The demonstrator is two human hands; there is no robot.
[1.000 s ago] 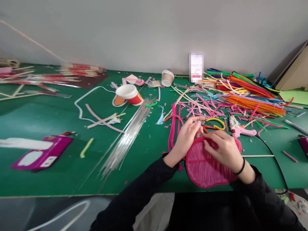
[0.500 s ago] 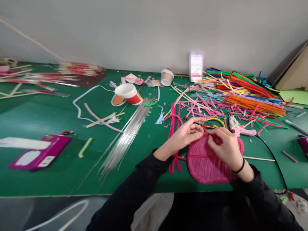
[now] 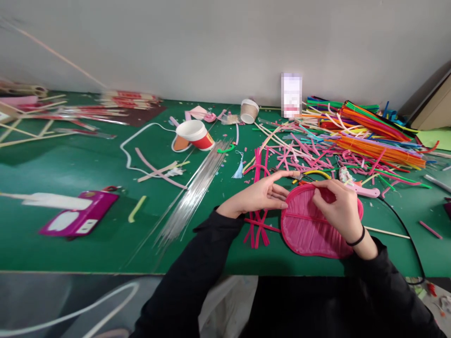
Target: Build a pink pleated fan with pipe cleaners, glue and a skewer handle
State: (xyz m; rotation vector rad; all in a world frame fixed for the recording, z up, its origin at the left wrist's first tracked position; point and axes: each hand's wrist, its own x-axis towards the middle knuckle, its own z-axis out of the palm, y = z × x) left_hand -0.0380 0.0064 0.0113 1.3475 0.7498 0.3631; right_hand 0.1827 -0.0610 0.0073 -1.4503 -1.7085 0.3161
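Observation:
A rounded pink panel point(image 3: 305, 237) of pleated sheet, edged with fuzzy pink wire and crossed by a pink rib, is held tilted above the table's front. My right hand point(image 3: 338, 206) pinches its upper rim between thumb and bent fingers and covers part of its right side. At the upper left rim, my left hand point(image 3: 262, 192) has its fingers apart, the thumb tip touching or very near the edge. Pink pipe cleaners point(image 3: 259, 230) lie crossed below my left wrist. Behind the panel are yellow-handled pliers point(image 3: 317, 174), partly hidden.
A pink glue gun point(image 3: 364, 190) with a black cord lies to the right. Colourful pipe cleaners point(image 3: 380, 150) are heaped behind it. Thin metal wires point(image 3: 192, 197), a paper cup point(image 3: 199, 135), a small pot point(image 3: 249, 111) and a purple packet point(image 3: 79, 216) occupy the green table point(image 3: 141, 253).
My left hand has loosened from the top rim and moved left, its fingers spreading. My right hand still pinches the rim. The whole view has shifted slightly.

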